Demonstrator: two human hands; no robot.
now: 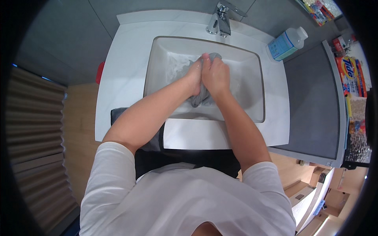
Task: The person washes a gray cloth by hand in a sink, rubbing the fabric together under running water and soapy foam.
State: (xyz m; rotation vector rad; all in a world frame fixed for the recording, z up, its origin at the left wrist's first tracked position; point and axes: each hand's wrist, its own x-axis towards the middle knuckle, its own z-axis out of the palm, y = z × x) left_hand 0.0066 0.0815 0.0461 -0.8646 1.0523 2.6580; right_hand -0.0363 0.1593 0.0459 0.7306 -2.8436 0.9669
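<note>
My left hand [195, 73] and my right hand [217, 72] press together over a wet grey cloth [198, 99], each gripping it. Part of the cloth bulges out above the fingers, and its lower end hangs down between my wrists. Both hands are inside a white rectangular sink [248, 85], whose basin holds whitish suds on the left side. Behind the sink stands a chrome faucet [220, 22]. I cannot tell whether water runs from it. My palms hide the middle of the cloth.
A white bottle with a blue label [283, 44] stands at the counter's back right. Dark grey fabric [118, 113] lies over the front left edge, under my left forearm. A grey cabinet [313, 100] adjoins on the right, with a Tide packet [351, 76] beyond. A red object [100, 73] shows at the left edge.
</note>
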